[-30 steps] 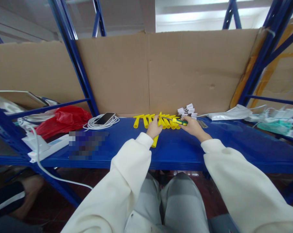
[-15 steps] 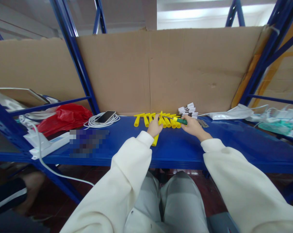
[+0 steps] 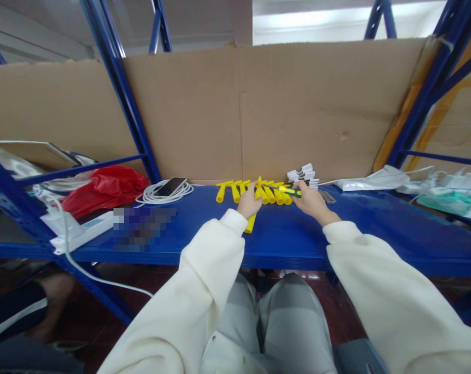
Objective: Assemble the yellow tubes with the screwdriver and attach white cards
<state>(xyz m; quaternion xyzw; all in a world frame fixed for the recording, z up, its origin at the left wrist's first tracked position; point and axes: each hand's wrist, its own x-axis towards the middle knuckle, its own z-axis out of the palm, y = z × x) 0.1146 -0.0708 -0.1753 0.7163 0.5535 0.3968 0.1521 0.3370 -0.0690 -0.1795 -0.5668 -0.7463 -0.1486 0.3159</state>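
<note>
Yellow all over, the T-shaped piece (image 3: 250,224) sat over the blue shelf top (image 3: 208,223), its wide end toward the front edge and its crossbar toward the cardboard wall (image 3: 188,114). The left hand (image 3: 249,203) was closed around its middle, fingers curled near the crossbar. The right hand (image 3: 312,201) was partly closed on the green-and-yellow handle of a screwdriver (image 3: 290,192), the shaft pointing left to the top of the piece; whether the tip touched it, I could not tell.

More yellow pieces (image 3: 220,195) lined the back of the shelf on both sides of the left hand, those to its right packed close, so side room there was tight. White clip-like parts (image 3: 308,174) stood just behind the right hand, with a small grey strip (image 3: 328,196) beside it.

Toward the front, a band of blue surface ran between the wide end and the shelf's edge, and a broader stretch opened on the right, below a white packet (image 3: 371,180). Leftward, a phone (image 3: 172,186) rested on a coiled white cable (image 3: 147,195), then came a red plastic bag (image 3: 106,189) and a white power strip (image 3: 89,231) near the blue upright (image 3: 130,104).
</note>
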